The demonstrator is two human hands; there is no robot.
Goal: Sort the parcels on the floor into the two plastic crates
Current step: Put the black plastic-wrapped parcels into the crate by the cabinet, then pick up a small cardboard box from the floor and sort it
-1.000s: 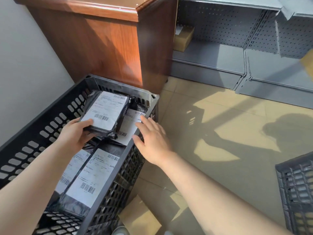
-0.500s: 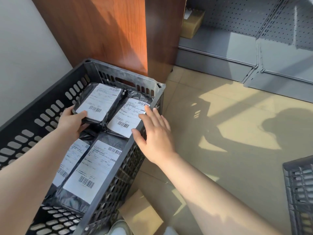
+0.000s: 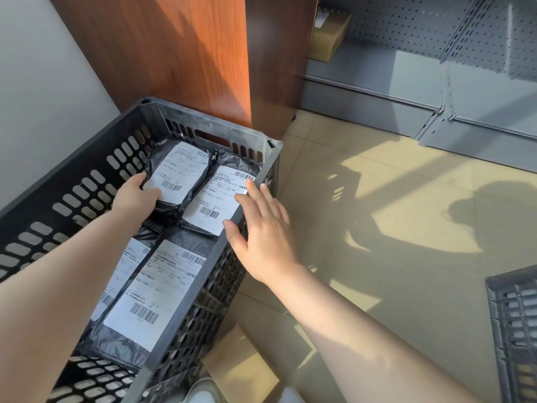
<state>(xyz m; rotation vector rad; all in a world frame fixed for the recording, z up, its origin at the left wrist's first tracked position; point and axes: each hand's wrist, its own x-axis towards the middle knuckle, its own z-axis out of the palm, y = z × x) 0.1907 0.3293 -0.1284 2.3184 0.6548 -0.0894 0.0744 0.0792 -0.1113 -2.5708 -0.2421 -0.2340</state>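
- Beige floor tiles (image 3: pixel 363 228) fill the right half of the view, crossed by sunlight and shadow, with grey metal shelving (image 3: pixel 436 82) at 1 o'clock and a wooden cabinet (image 3: pixel 180 53) at 12 o'clock.
- Against the cabinet, a black plastic crate (image 3: pixel 72 196) runs from 7 o'clock up toward the centre.
- Inside it lie four black bagged parcels with white barcode labels, two at the far end and two at the near end.
- At the far end, the left hand (image 3: pixel 136 196) grips the near edge of the far left parcel (image 3: pixel 177 173), which lies tilted, overlapping its neighbour.
- Beside it, the far right parcel (image 3: pixel 215 199) lies flat against the crate's right wall.
- Over that wall's rim, the right hand (image 3: pixel 261 231) is spread flat with straight fingers, its fingertips (image 3: pixel 250 183) at the label of the far right parcel.
- Closer in, the near right parcel (image 3: pixel 157 289) lies flat.
- A corner of a second crate (image 3: pixel 517 321) shows at 4 o'clock.
- One brown cardboard box (image 3: pixel 328 36) sits on the shelving, and a brown parcel (image 3: pixel 241 370) lies on the floor at 6 o'clock.
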